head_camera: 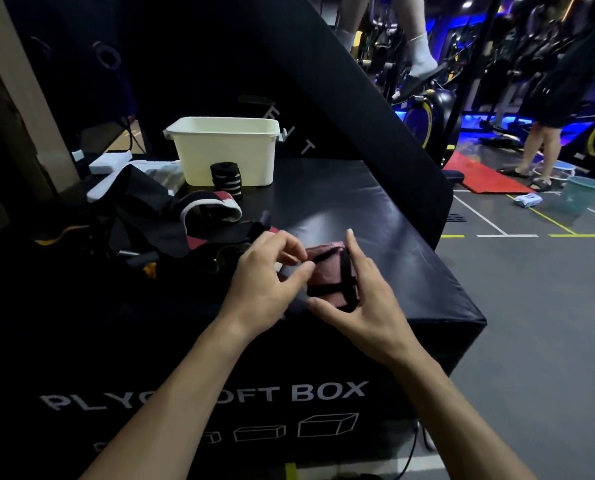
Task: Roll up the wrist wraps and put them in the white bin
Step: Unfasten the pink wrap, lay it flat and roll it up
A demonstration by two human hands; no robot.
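Maroon wrist wrap (327, 275), pinched by the left hand (266, 282) and cradled between the right hand's (362, 299) thumb and fingers, sits on a black plyo box (375, 216); beyond, a rolled black wrap (225, 176) stands just before the white bin (225, 150), contents unseen.

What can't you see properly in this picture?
- Inside of the white bin: the head view looks at its side wall, so any contents are hidden.
- How far the dark red wrist wrap is rolled: the left hand and right hand cover parts of it.
- The dark pile left of the hands: too dim to tell its items apart.
- The lettering on the plyo box: the left forearm hides the middle letters.
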